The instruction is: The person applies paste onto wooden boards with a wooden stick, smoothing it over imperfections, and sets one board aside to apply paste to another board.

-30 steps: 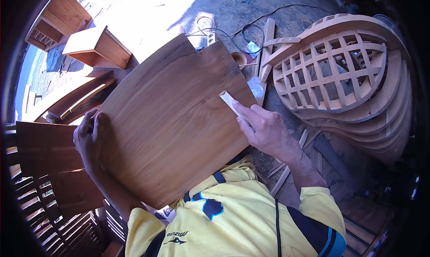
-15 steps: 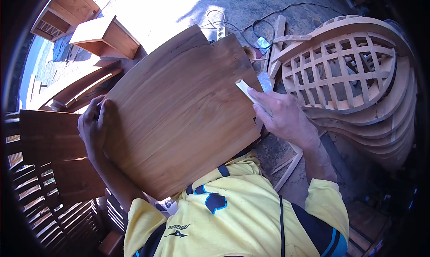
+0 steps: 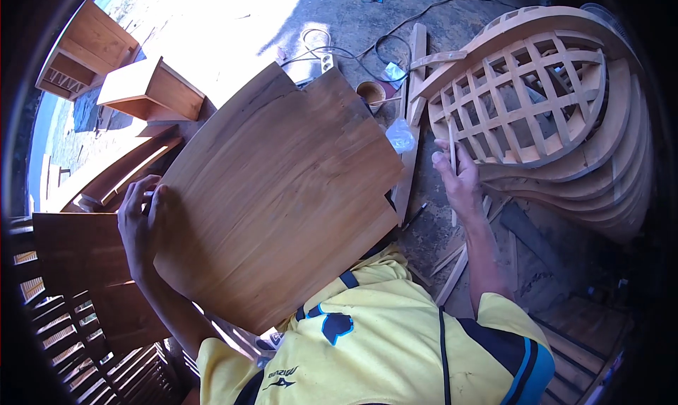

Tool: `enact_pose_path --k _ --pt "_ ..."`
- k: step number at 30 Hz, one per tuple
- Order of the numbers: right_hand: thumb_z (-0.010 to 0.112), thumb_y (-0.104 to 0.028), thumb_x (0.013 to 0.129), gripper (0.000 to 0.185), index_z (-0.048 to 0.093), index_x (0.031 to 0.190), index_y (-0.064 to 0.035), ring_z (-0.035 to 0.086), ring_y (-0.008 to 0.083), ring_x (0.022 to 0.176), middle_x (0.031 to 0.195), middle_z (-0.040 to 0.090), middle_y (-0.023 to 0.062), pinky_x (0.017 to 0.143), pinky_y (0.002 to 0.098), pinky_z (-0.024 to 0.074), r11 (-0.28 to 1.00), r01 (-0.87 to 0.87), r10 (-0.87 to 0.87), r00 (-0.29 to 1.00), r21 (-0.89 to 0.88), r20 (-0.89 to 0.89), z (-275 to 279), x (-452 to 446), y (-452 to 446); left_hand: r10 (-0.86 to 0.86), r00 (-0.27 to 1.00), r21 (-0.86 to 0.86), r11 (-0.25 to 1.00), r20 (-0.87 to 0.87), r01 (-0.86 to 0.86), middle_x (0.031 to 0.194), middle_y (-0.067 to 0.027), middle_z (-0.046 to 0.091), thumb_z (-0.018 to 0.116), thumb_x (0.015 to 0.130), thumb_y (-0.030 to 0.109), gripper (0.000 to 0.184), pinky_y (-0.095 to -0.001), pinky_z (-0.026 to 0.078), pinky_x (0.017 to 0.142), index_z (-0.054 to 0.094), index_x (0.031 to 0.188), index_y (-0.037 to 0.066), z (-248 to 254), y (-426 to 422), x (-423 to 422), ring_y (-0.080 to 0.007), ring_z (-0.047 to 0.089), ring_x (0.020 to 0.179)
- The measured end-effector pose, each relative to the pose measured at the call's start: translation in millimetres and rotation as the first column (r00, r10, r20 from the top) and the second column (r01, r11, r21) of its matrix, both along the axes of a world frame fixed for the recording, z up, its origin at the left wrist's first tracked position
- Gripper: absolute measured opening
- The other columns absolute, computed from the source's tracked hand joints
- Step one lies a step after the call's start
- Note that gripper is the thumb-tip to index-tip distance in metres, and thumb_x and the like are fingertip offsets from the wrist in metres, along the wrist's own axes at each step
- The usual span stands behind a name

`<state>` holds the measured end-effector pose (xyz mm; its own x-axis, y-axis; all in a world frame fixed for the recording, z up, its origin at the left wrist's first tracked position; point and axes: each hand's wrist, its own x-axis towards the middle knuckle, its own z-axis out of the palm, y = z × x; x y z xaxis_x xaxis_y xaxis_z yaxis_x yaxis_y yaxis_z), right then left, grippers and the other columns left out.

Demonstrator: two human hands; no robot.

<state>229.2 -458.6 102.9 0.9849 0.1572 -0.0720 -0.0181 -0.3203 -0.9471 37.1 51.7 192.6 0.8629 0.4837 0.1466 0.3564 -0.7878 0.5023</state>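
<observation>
A broad, curved wooden panel (image 3: 282,193) with visible grain and notched corners at its far end lies tilted across my lap. My left hand (image 3: 140,218) grips the panel's left edge, its fingers bent around the rim. Off to the right, clear of the panel, my right hand (image 3: 465,186) pinches a thin pale strip (image 3: 452,135) between thumb and fingers. The strip is seen edge-on, so its face is hidden and its exact kind cannot be made out.
A boat-shaped wooden frame with a lattice (image 3: 526,108) stands on the right. Wooden boxes (image 3: 152,91) sit at upper left, above slatted pieces. A power strip (image 3: 326,62) with cables, a round container (image 3: 371,92) and a plastic bag (image 3: 400,135) lie beyond the panel.
My right hand has lifted the strip off the panel's right side and moved right, turning the strip edge-on. My left hand stays on the panel's edge; the view has shifted slightly.
</observation>
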Motion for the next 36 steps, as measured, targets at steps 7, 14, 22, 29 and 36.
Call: enact_pose_path --k 7,14,22,29,36 --pt "0.076 -0.036 0.100 0.039 0.070 0.110 0.0020 0.048 0.0034 0.051 0.073 0.063 -0.0013 0.046 0.0228 0.0375 0.956 -0.024 0.172 0.853 0.293 -0.493 -55 -94 7 -0.238 0.940 -0.010 0.970 -0.244 0.243 0.073 -0.0073 0.065 0.073 0.100 0.033 0.036 -0.0324 0.047 0.064 0.066 0.104 -0.002 -3 -4 54 -0.0129 0.056 0.063" --pt "0.083 -0.022 0.093 0.042 0.068 0.122 0.0060 0.046 0.0012 0.056 0.088 0.070 0.0020 0.049 0.0186 0.0345 0.903 0.070 0.082 0.941 0.423 -0.329 -17 -60 35 -0.143 0.972 -0.327 0.942 -0.188 0.075 0.078 0.0056 0.062 0.068 0.105 0.034 0.033 -0.0245 0.041 0.058 0.068 0.100 0.001 38 0 51 -0.0031 0.052 0.065" --pt "0.071 -0.035 0.104 0.047 0.067 0.133 0.0021 0.043 -0.0002 0.062 0.089 0.070 -0.0010 0.057 0.0204 0.0319 0.781 -0.367 0.198 0.913 0.505 0.357 109 77 138 0.490 0.783 -0.781 0.624 0.383 -0.008 0.100 -0.0044 0.074 0.062 0.108 0.042 0.045 -0.0263 0.057 0.074 0.069 0.121 -0.001 106 -25 30 -0.0100 0.069 0.083" --pt "0.070 -0.042 0.105 0.051 0.062 0.070 -0.0056 0.038 0.0041 0.062 0.066 0.045 -0.0100 0.056 0.0290 0.0298 0.873 -0.488 0.428 0.780 0.016 0.456 129 163 179 0.385 0.900 -0.960 0.261 0.204 0.106 0.107 -0.0061 0.075 0.061 0.109 0.034 0.039 -0.0302 0.060 0.086 0.066 0.125 -0.001 -37 -93 -36 -0.0122 0.073 0.094" --pt "0.070 -0.048 0.104 0.062 0.053 0.061 -0.0069 0.036 0.0047 0.060 0.061 0.040 -0.0093 0.054 0.0322 0.0308 0.656 -0.654 0.754 0.556 -0.377 0.349 119 209 265 0.124 0.981 -0.987 0.079 0.150 0.141 0.130 -0.0191 0.067 0.083 0.093 0.022 0.063 -0.0415 0.054 0.104 0.055 0.142 -0.005 -95 -165 -51 -0.0284 0.066 0.123"
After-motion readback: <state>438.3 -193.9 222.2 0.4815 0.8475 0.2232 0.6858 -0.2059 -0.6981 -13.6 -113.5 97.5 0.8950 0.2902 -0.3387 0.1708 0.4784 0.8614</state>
